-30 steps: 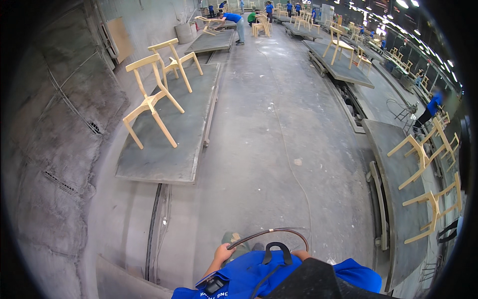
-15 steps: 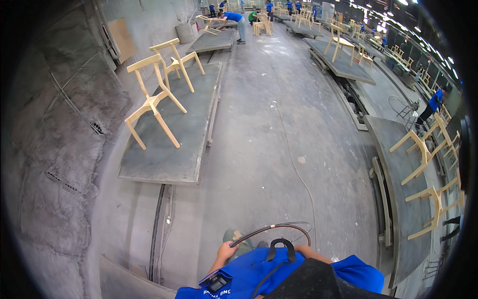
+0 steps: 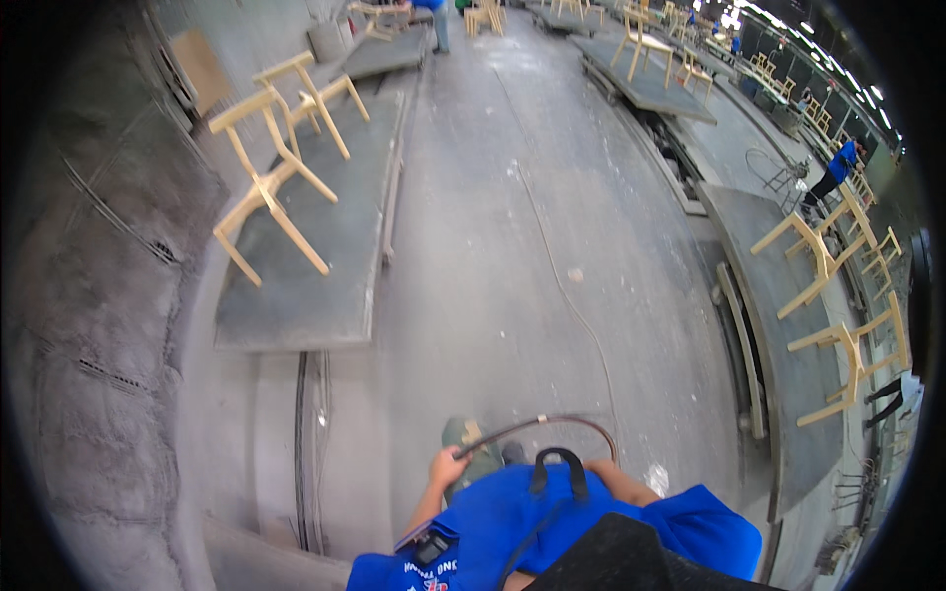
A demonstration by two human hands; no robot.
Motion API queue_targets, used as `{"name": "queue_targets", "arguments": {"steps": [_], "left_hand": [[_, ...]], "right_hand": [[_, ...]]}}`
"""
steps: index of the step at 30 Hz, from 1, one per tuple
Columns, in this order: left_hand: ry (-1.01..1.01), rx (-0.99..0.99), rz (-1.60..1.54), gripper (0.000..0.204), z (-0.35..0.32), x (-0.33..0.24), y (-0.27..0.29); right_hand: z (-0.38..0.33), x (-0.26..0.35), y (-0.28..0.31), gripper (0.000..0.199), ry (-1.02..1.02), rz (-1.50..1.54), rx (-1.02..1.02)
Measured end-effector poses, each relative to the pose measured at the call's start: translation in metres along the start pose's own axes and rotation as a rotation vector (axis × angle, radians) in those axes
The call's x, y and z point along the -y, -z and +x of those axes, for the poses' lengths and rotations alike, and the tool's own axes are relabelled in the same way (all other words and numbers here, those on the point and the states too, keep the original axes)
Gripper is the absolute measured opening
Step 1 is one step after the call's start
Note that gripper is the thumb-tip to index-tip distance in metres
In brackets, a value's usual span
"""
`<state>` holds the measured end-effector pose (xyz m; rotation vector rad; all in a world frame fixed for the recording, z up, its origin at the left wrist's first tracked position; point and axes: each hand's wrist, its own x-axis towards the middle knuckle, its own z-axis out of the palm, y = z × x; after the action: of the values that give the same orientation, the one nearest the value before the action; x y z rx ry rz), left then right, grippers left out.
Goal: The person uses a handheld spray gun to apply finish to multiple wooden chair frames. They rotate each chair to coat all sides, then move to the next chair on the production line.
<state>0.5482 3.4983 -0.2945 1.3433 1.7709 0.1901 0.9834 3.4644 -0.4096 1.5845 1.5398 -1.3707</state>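
A dark brown hose (image 3: 552, 420) arches in front of my body. My left hand (image 3: 448, 465) is closed around one end of this arc, and some hose sticks out past the fingers. On the other side, the hose drops down beside my right hand (image 3: 597, 466). That hand's fingers are hidden behind my blue shirt and forearm, so its grip does not show. A green trouser leg (image 3: 463, 433) appears beside the left hand.
Wooden chair frames (image 3: 271, 187) stand on a low grey platform (image 3: 296, 310) at left. More frames (image 3: 823, 251) are on a platform (image 3: 734, 222) at right. A thin cable (image 3: 562, 281) crosses the floor. A co-worker in blue (image 3: 838, 167) stands far right.
The platforms and chairs have shifted up and left in the picture. My hands and the hose sit slightly higher in it. My left hand keeps its hold on the hose.
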Motion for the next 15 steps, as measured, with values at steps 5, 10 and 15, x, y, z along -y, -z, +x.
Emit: {"name": "queue_targets", "arguments": {"steps": [5,10,15], "left_hand": [[-0.031,0.075,-0.059,0.046,0.009,0.003,-0.001],[-0.065,-0.100,-0.108,0.032,-0.016,-0.003,0.000],[0.090,-0.133,-0.140,0.022,-0.044,-0.012,-0.013]], "right_hand": [[0.014,-0.019,-0.014,0.043,0.001,-0.065,-0.036],[0.006,-0.017,-0.015,0.042,-0.059,-0.160,0.029],[-0.042,0.016,0.004,0.035,-0.085,-0.213,0.111]]}}
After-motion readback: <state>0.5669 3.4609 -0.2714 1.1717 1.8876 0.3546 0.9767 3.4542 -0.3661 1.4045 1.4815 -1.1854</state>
